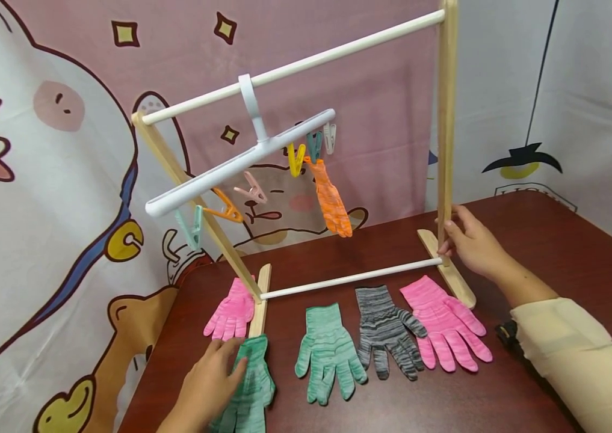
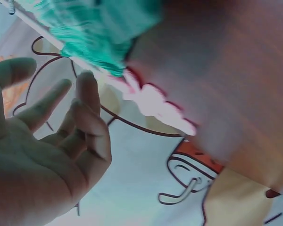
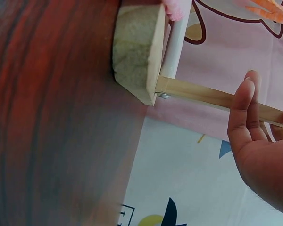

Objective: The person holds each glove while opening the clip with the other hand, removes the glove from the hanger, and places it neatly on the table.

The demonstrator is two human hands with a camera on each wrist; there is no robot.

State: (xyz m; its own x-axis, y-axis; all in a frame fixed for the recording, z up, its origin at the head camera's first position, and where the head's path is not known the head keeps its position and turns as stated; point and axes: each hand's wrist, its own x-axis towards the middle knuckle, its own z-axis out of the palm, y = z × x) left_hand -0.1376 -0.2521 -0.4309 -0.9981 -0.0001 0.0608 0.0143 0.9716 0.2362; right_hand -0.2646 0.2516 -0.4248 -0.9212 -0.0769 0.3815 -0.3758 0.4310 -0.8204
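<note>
My right hand (image 1: 476,243) grips the right wooden post (image 1: 445,150) of a drying rack low down, just above its foot. Its fingers wrap the post in the right wrist view. My left hand (image 1: 205,382) hovers beside a green glove (image 1: 254,379) at the table's front left, fingers loosely bent and nothing held. In the left wrist view the palm is bare, with the green glove's cuff (image 2: 104,56) beyond it. A white hanger (image 1: 219,173) hooks over the rack's top bar (image 1: 338,54). From its teal clip (image 1: 314,145) hangs an orange glove (image 1: 331,198).
On the dark table (image 1: 360,403) lie a pink glove (image 1: 232,310) by the left foot, another green glove (image 1: 330,355), a grey glove (image 1: 387,331) and a second pink glove (image 1: 446,322). A lower white bar (image 1: 349,279) joins the posts. A printed curtain (image 1: 284,36) hangs behind.
</note>
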